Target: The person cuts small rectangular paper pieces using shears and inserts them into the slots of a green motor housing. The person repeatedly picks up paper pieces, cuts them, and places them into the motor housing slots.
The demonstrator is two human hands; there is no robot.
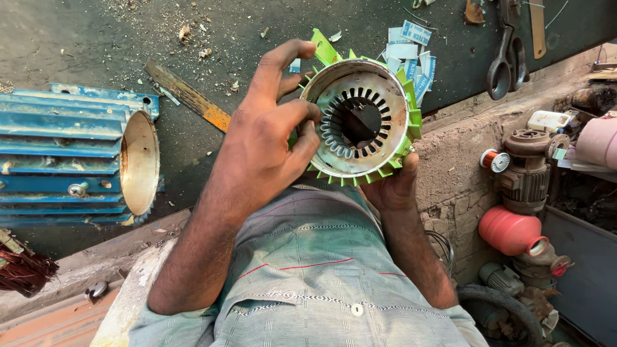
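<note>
I hold a round metal motor stator (360,122) over my lap, its slotted bore facing me. Green insulation strips (406,103) stick out around its rim. My left hand (270,135) grips the stator's left rim, thumb and fingertips pressing at the slots. My right hand (393,186) supports the stator from below at its lower right edge; most of that hand is hidden behind it.
A blue finned motor housing (71,157) lies on its side at left on the dark floor. A yellow ruler (189,96) and paper scraps (408,51) lie beyond. Scissors (508,54) rest at top right. Old motors and a red pump (514,228) stand at right.
</note>
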